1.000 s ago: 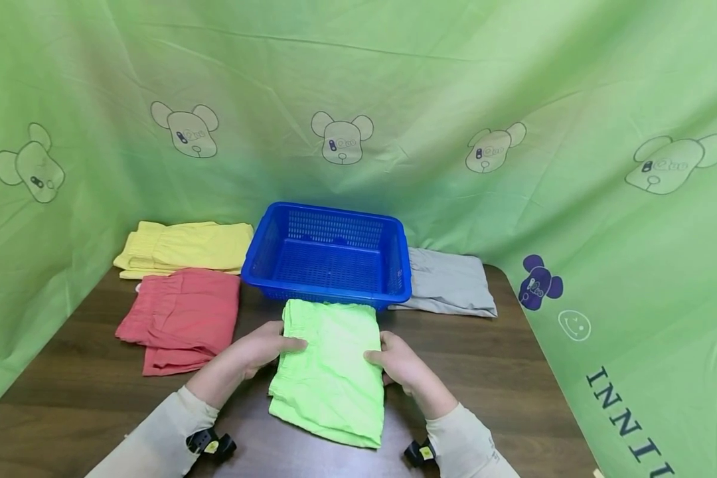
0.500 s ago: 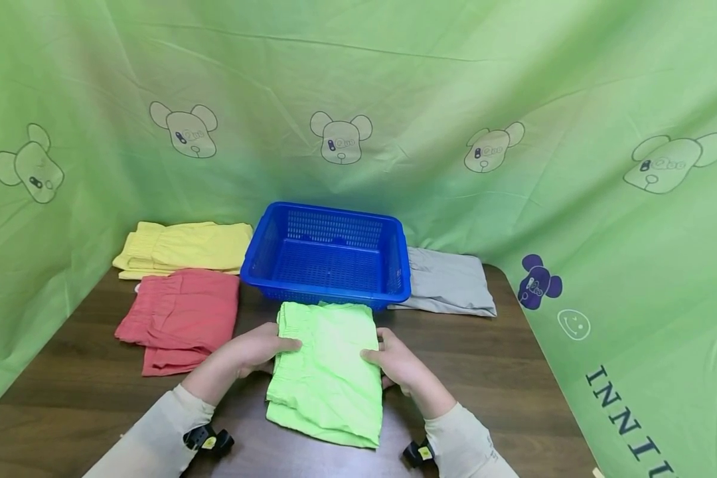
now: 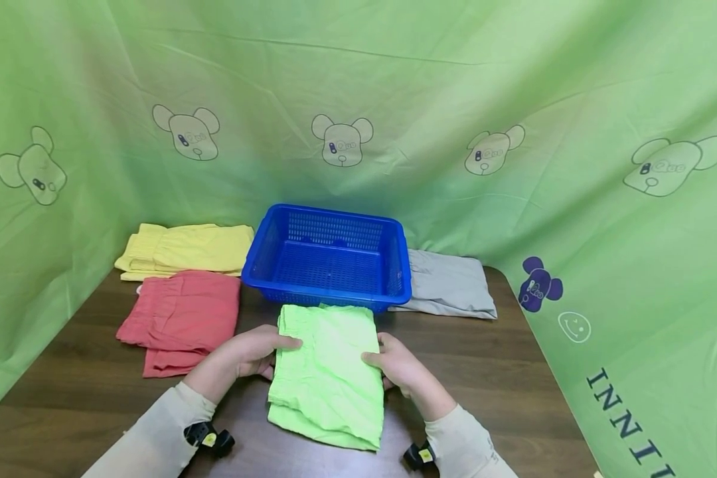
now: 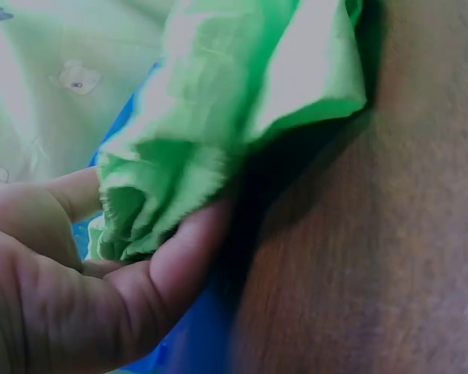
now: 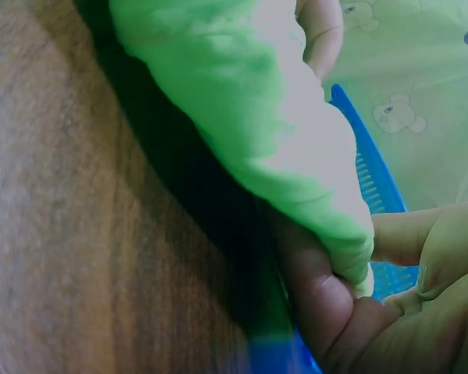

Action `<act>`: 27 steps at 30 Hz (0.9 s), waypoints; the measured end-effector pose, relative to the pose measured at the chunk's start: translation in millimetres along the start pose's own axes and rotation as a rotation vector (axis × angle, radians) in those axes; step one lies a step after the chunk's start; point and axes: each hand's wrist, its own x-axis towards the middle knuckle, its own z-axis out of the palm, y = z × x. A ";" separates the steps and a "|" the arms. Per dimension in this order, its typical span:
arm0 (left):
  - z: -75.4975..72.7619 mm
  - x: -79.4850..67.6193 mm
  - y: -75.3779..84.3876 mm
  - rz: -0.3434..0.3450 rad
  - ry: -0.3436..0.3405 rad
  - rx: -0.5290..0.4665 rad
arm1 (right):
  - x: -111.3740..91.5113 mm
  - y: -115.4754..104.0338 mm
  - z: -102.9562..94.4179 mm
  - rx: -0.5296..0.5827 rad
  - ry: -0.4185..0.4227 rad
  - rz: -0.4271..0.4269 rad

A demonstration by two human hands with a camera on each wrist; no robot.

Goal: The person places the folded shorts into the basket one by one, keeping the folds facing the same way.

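Folded neon-green shorts [image 3: 328, 372] are held up off the wood between both hands, just in front of the basket. My left hand [image 3: 259, 350] grips their gathered waistband side, thumb on top and fingers underneath. On the opposite edge my right hand [image 3: 400, 364] pinches the cloth the same way. The left wrist view shows the layered, elastic end of the shorts [image 4: 171, 179] in the hand. In the right wrist view, a rounded fold of the shorts [image 5: 296, 171] lies between thumb and fingers, with a dark shadow on the tabletop below.
A blue plastic basket [image 3: 328, 292] with nothing in it stands at the back middle of the wooden table [image 3: 490, 392]. Folded red shorts [image 3: 185, 312] and a folded yellow garment [image 3: 197, 245] lie left of it. A folded grey garment [image 3: 448, 282] lies right. Green curtain [image 3: 418, 79] surrounds the table.
The green shorts have shifted slightly left and toward the person, with both hands keeping hold. The basket and other garments stay where they were.
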 end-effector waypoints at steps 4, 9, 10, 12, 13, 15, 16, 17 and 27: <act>1.8 -3.3 3.4 0.038 0.036 0.042 | 1.9 -0.5 -2.0 0.031 -0.017 -0.013; 5.2 -8.8 9.6 0.079 0.081 0.060 | 2.0 -2.0 -4.6 0.046 -0.019 -0.040; 5.8 -9.7 10.5 0.085 0.086 0.058 | 1.8 -2.8 -5.1 0.048 -0.017 -0.047; 6.4 -11.2 12.4 0.095 0.082 0.053 | 0.8 -4.6 -6.3 0.054 -0.016 -0.066; 6.6 -11.8 13.2 0.098 0.081 0.050 | 0.2 -5.7 -6.9 0.060 -0.019 -0.074; 7.0 -13.3 15.0 0.104 0.076 0.044 | -1.6 -7.9 -8.0 0.053 -0.018 -0.089; 7.1 -14.3 15.9 0.107 0.073 0.042 | -2.3 -9.0 -8.7 0.052 -0.019 -0.093; 7.1 -15.3 16.8 0.111 0.069 0.042 | -3.2 -9.9 -9.2 0.051 -0.020 -0.098; 11.4 -28.6 26.8 0.145 0.022 0.048 | -18.0 -23.5 -11.7 0.067 -0.074 -0.104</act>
